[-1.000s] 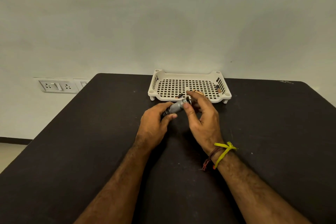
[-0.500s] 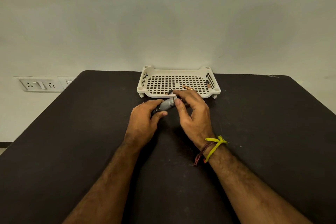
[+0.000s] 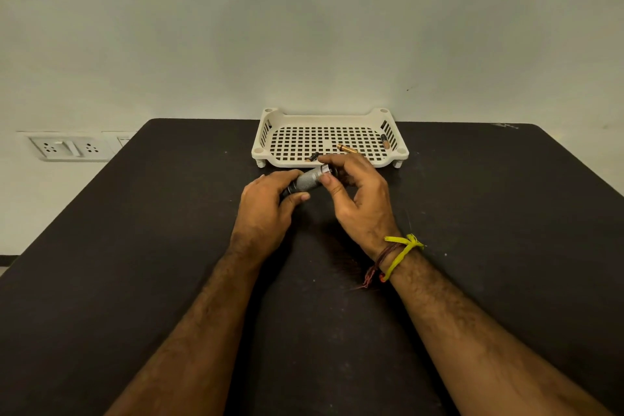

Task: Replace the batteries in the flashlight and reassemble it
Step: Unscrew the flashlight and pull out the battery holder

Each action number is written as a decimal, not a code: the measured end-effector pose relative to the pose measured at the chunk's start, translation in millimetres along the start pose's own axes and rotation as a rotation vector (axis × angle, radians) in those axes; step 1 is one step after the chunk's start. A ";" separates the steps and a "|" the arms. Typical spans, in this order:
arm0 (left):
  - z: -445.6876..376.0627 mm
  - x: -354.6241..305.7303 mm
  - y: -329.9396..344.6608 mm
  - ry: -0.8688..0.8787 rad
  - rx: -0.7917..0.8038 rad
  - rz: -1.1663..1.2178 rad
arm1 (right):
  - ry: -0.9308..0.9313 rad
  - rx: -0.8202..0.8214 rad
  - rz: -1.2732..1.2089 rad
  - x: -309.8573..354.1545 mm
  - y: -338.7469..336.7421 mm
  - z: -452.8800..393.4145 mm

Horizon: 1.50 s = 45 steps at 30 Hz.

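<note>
Both hands meet over the middle of the black bench [image 3: 141, 246], just in front of a cream perforated tray [image 3: 324, 118]. The left hand [image 3: 266, 206] wraps its fingers and thumb around the dark lower end of the flashlight [image 3: 309, 180], which lies tilted, its knurled silver barrel rising to the right toward the tray. The right hand [image 3: 361, 199] pinches the upper end of that barrel between thumb and forefinger, the other fingers curled loosely behind it; whatever sits at that end is mostly hidden by the fingers. The flashlight is thus held between the two hands, slightly above the bench surface.

Inside the tray lie three batteries: one dark battery [image 3: 312, 157] near the front edge just beyond the right hand's fingertips, a copper-coloured battery [image 3: 347, 148] further right, and a third battery [image 3: 385, 141] against the right wall.
</note>
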State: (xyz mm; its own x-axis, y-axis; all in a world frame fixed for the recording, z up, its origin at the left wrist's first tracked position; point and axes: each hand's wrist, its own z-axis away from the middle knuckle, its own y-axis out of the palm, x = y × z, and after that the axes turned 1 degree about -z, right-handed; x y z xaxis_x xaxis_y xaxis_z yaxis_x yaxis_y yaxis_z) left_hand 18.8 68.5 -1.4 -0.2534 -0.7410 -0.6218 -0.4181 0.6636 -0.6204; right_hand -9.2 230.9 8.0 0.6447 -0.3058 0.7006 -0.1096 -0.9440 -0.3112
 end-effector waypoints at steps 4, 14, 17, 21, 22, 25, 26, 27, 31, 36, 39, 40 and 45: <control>-1.2 -1.1 -0.9 -0.013 0.035 -0.008 | 0.130 -0.019 -0.017 1.4 3.5 1.0; -2.1 -1.5 -1.9 -0.036 0.059 0.002 | 0.118 -0.055 -0.022 -3.6 3.7 2.1; -3.1 -2.2 -1.5 -0.049 0.075 -0.004 | 0.050 -0.031 -0.034 -7.3 -0.2 0.3; -2.1 -3.2 -3.4 -0.018 0.060 0.040 | -0.084 -0.004 -0.074 -5.0 -0.6 0.4; -1.6 -4.0 -4.3 -0.008 0.056 0.047 | -0.085 -0.007 -0.091 -4.3 -0.1 0.9; -0.5 -6.3 -6.2 0.009 0.058 0.054 | -0.028 -0.009 -0.152 -2.9 0.7 5.7; -0.3 -7.1 -6.6 0.011 0.062 0.052 | 0.011 -0.014 -0.163 -1.9 0.5 8.1; 0.0 -8.2 -7.1 0.013 0.068 0.048 | 0.045 -0.030 -0.154 -0.2 0.3 10.8; 1.2 -11.6 -8.5 0.032 0.090 0.027 | 0.063 -0.142 -0.068 6.2 0.6 15.7; 1.7 -12.1 -8.2 0.035 0.090 0.026 | -0.043 -0.132 -0.008 11.6 -0.1 15.2; 1.2 -10.6 -7.3 0.042 0.091 0.039 | -0.125 -0.116 0.036 13.8 -0.5 14.2; 0.9 -10.0 -6.8 0.046 0.089 0.044 | -0.148 -0.109 0.044 14.1 -1.0 13.8; 1.1 -8.2 -5.8 0.076 0.084 0.054 | -0.222 -0.101 0.070 18.9 -4.0 13.3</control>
State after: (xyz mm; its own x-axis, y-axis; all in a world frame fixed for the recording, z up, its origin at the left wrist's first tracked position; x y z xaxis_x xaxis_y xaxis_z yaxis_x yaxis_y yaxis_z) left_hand 24.3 70.9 6.7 -0.3399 -0.7075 -0.6196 -0.3286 0.7066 -0.6266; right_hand 13.6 230.5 13.9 0.7818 -0.3471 0.5179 -0.2281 -0.9323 -0.2805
